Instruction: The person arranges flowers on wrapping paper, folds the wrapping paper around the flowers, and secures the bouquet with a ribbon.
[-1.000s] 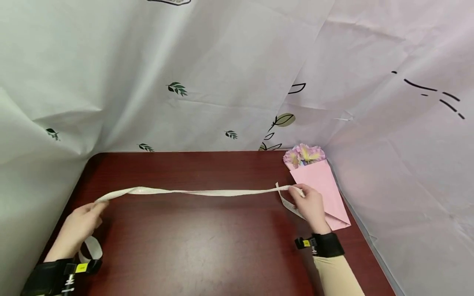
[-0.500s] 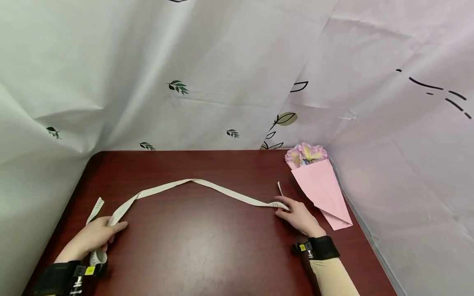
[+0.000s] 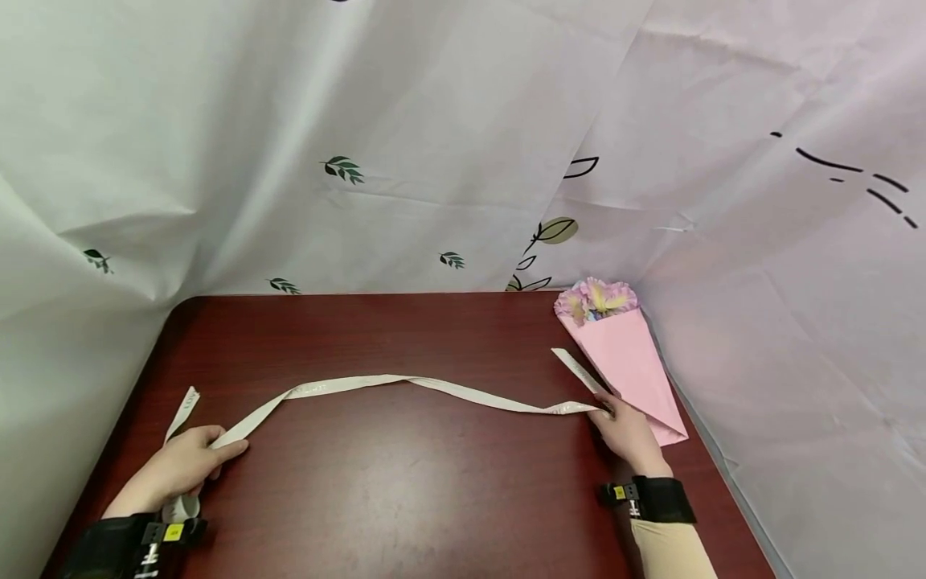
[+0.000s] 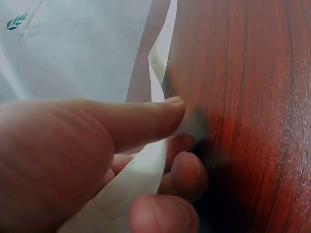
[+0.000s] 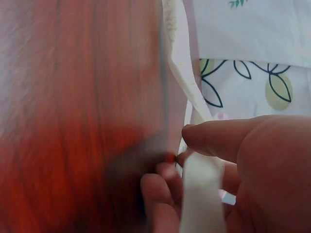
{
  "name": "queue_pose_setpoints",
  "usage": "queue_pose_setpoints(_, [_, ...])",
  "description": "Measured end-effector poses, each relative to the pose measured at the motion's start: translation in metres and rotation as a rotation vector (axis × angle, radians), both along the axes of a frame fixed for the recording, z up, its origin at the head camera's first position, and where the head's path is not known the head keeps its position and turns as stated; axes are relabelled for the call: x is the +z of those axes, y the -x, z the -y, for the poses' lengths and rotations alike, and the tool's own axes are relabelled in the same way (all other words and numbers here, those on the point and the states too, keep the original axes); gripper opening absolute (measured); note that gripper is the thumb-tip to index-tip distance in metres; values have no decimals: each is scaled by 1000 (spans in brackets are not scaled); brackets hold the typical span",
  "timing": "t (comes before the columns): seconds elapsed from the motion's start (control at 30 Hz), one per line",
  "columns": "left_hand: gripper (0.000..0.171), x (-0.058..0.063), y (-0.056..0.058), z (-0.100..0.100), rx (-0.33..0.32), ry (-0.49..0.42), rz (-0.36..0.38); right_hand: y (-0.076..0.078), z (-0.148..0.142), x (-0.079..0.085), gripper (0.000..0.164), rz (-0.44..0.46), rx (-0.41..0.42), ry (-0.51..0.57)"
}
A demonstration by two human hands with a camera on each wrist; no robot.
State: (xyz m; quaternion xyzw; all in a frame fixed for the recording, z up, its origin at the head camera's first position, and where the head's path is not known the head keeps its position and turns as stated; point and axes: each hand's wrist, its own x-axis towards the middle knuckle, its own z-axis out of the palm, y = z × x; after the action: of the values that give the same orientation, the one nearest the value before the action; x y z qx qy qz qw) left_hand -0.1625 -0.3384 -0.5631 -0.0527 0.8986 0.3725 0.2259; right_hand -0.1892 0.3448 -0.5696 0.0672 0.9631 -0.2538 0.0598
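Observation:
A long cream ribbon (image 3: 347,384) with faint lettering stretches between the two hands, slightly slack and twisted. At the left, the left hand (image 3: 184,462) holds it between thumb and fingers, low over the table. Beyond that hand one ribbon end (image 3: 182,412) sticks up, and a loop (image 3: 181,508) hangs below it. The right hand (image 3: 628,434) pinches the other part, with a second loose end (image 3: 575,368) pointing away to the upper left. In the right wrist view the thumb (image 5: 218,138) presses on the ribbon (image 5: 201,194); some fingers are partly hidden behind it.
Just beyond the right hand lies a bouquet of pink-purple flowers (image 3: 596,300) in pink wrapping paper (image 3: 633,362). The dark red wooden table (image 3: 405,482) ends at a white patterned cloth (image 3: 405,145) behind and on both sides.
Both hands have come lower and nearer, and the almost straight ribbon now sags in a curve. The right hand first went left, then back right past its starting place. The bouquet stays put.

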Motion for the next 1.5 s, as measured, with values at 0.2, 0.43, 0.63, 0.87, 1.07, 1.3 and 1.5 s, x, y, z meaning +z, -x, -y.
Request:
queue_pose_setpoints(0.2, [38, 0, 1, -1, -2, 23, 0, -12, -1, 8, 68, 116, -18, 56])
queue_pose_setpoints(0.43, [37, 0, 1, 0, -10, 42, -51, -19, -1, 23, 74, 80, 110, -29])
queue_pose_setpoints(0.63, [36, 1, 2, 3, -5, 114, -134, -22, -8, 52, 66, 123, 105, 58])
queue_pose_setpoints(0.87, [43, 3, 3, 2, 33, 122, -145, -4, -50, 66, 51, -72, -109, 193])
queue_pose_setpoints(1.07, [46, 3, 1, 2, 49, 160, -202, 26, -100, 44, 65, -36, -296, 38])
queue_pose_setpoints(1.3, [38, 2, -2, -4, 47, 232, -319, 48, -129, 21, 73, 201, -178, 36])
queue_pose_setpoints(1.5, [35, 2, -2, -8, 63, 257, -350, 47, -129, 21, 85, 221, -170, 85])
